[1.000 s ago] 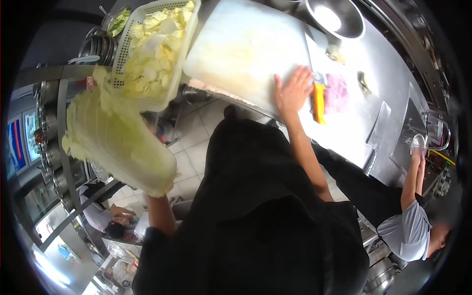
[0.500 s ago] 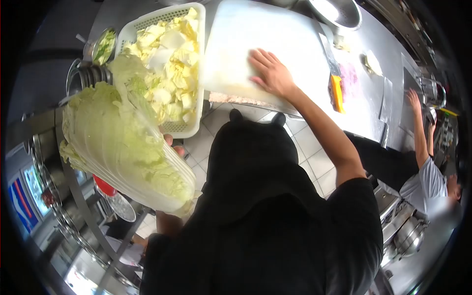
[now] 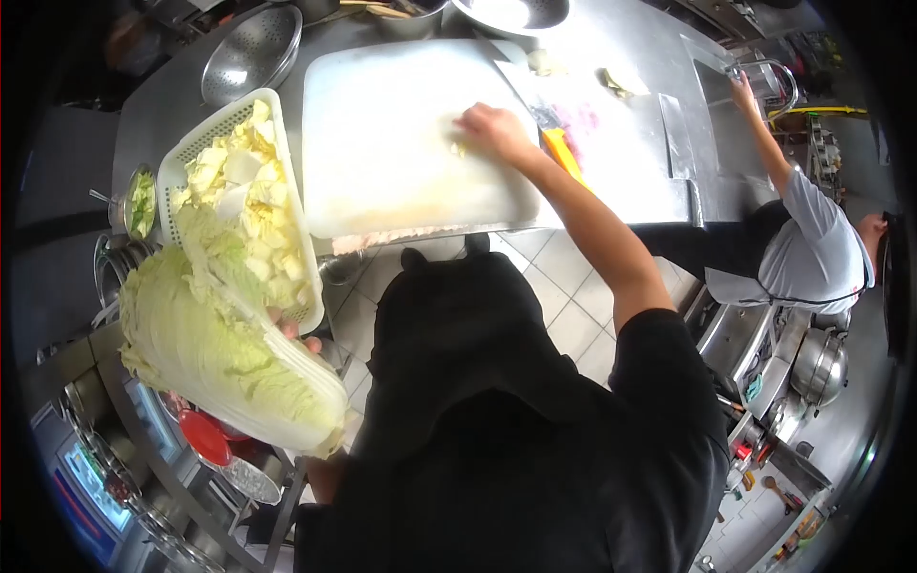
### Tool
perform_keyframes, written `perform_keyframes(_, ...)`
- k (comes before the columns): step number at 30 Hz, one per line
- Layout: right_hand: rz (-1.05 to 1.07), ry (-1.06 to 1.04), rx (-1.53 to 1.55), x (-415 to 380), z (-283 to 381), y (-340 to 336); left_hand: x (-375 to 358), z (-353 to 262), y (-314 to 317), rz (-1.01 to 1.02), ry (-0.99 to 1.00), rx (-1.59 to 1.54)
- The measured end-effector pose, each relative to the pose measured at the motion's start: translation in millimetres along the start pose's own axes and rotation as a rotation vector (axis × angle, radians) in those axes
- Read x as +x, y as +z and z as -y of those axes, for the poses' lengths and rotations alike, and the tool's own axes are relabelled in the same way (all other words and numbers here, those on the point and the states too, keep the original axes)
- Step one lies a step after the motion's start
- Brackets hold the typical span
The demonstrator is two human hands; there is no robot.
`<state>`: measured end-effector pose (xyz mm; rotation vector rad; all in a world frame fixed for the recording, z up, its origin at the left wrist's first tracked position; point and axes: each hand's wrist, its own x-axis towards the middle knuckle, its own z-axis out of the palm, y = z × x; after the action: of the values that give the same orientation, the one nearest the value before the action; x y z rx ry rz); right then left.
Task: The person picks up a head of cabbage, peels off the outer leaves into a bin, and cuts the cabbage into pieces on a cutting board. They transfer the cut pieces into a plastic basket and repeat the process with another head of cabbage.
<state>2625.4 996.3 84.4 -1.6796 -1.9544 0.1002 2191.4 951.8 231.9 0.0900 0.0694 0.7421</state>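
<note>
A large napa cabbage, ribs smooth and pale, leaf edges ruffled and green, is gripped by the left hand at the person's left, before a perforated white plastic basket of torn yellow leaves. The right hand, fingers curled and blurred, is over a smooth, rounded-corner cutting board; whether it grips anything I cannot tell. Farther out, the shiny metal tabletop carries an orange-handled knife and a round metal colander.

Noted pale green streaked white on cabbage, light yellow on cut leaves, orange on knife handle, white on cutting board.
</note>
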Motion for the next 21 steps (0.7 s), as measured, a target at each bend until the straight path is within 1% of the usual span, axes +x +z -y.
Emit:
perform_keyframes(1,-0.084,0.118,0.13,-0.5,-8.8,-15.8,0.0,6.2,3.3,0.006,0.038,0.002)
perform_keyframes(2,-0.177,0.3,0.149,-1.5,-37.9,-19.7,-1.4,11.9,7.1,0.005,0.074,0.002)
perform_keyframes(3,-0.307,0.504,0.065,3.8,-41.8,-47.3,-3.5,17.9,11.3,-0.003,0.111,0.007)
perform_keyframes(4,-0.396,0.477,0.283,7.9,-62.2,-76.6,-4.2,23.7,15.6,-0.007,0.141,0.009)
perform_keyframes(5,-0.516,0.44,0.078,9.8,-91.9,-93.3,-4.1,29.2,20.3,-0.012,0.171,0.019)
perform_keyframes(6,-0.55,0.433,-0.026,14.6,-110.2,-113.7,-3.4,34.5,24.4,-0.02,0.197,0.027)
perform_keyframes(8,-0.372,0.416,-0.291,7.3,-166.2,-128.4,-1.5,45.7,29.6,-0.038,0.248,0.029)
perform_keyframes(9,-0.363,0.41,-0.28,2.6,-185.2,-131.0,-4.5,50.7,28.6,-0.067,0.277,0.022)
perform_keyframes(10,-0.26,0.474,-0.107,-1.3,-201.7,-131.3,-7.0,54.3,28.6,-0.094,0.3,0.017)
perform_keyframes(11,-0.152,0.536,0.063,-4.4,-214.8,-132.0,-19.8,55.0,18.9,-0.179,0.317,-0.013)
perform_keyframes(12,-0.136,0.53,0.068,-4.4,-224.7,-135.7,-21.5,59.2,10.9,-0.19,0.33,-0.018)
perform_keyframes(14,-0.216,0.426,-0.004,-3.9,-238.4,-146.3,-27.8,73.9,-1.1,-0.054,0.433,0.007)
perform_keyframes(15,-0.239,0.376,0.011,0.0,-232.0,-157.2,-27.6,78.3,-1.4,-0.04,0.442,0.014)
perform_keyframes(16,-0.243,0.442,0.078,5.0,-222.9,-168.1,-26.3,84.0,-3.0,-0.041,0.437,0.004)
perform_keyframes(18,-0.31,0.48,-0.092,14.5,-196.2,-183.3,-24.4,92.3,-3.0,-0.06,0.418,-0.012)
perform_keyframes(20,-0.176,0.254,-0.432,17.5,-207.3,-168.7,-28.9,98.2,-2.2,-0.081,0.397,-0.025)
perform_keyframes(21,-0.196,0.158,-0.371,16.5,-206.1,-155.1,-34.3,99.9,-0.6,-0.098,0.374,-0.028)
